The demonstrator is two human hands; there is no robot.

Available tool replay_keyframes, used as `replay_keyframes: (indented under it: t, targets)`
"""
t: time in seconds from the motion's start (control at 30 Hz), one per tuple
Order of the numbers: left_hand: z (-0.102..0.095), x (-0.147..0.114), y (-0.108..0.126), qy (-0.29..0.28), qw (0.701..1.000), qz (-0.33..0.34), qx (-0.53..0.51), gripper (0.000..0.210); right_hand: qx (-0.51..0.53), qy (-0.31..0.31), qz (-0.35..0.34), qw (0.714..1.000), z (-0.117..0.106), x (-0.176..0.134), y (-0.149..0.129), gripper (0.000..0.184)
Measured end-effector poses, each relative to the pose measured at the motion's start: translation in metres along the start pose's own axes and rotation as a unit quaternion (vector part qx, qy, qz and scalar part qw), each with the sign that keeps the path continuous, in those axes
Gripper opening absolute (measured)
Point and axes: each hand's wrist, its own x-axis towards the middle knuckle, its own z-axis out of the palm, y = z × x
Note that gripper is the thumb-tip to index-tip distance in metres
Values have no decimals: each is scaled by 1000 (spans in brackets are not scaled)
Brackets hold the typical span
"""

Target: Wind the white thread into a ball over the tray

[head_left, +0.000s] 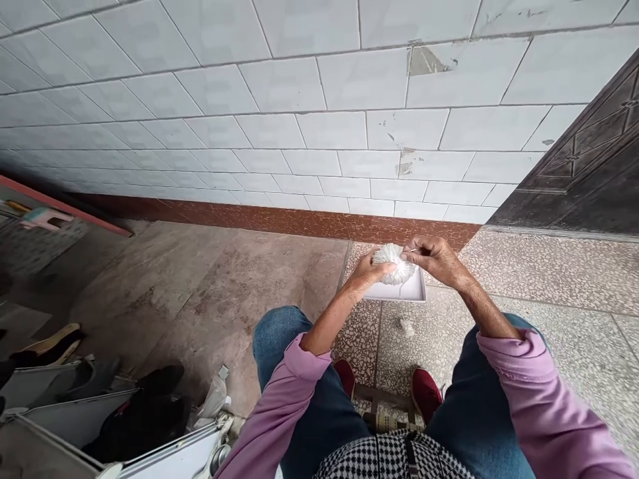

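Observation:
My left hand (368,273) cups a white fluffy ball of thread or cotton (394,263) from the left and below. At the ball's upper right edge, my right hand (433,258) pinches it with fingertips closed. Both hands are held out in front of my knees, above a white shallow tray (399,291) that lies on the speckled floor. A small white scrap (407,326) lies on the floor just nearer to me than the tray. I am seated, in jeans, pink sleeves and red shoes (425,392).
A white tiled wall (299,133) with a brown skirting band runs across ahead. A dark carved door (589,166) stands at the right. Shoes on a low rack (74,399) sit at the lower left. A small woven mat lies between my feet.

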Motion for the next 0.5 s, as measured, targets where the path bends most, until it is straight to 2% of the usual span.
replay_keyframes:
  t: [0.1, 0.2, 0.37, 0.5]
  targets:
    - [1, 3, -5, -1, 1000, -1, 5, 85, 34, 10, 2, 999, 5, 1, 10, 42]
    - [2, 6, -4, 4, 1000, 16, 13, 85, 48, 5, 5, 999, -1, 4, 19, 44]
    - [3, 0, 4, -51, 998, -27, -21, 64, 130, 11, 31, 991, -17, 9, 34, 45]
    - [5, -8, 11, -55, 997, -18, -56, 60, 142, 34, 32, 989, -11, 7, 37, 46]
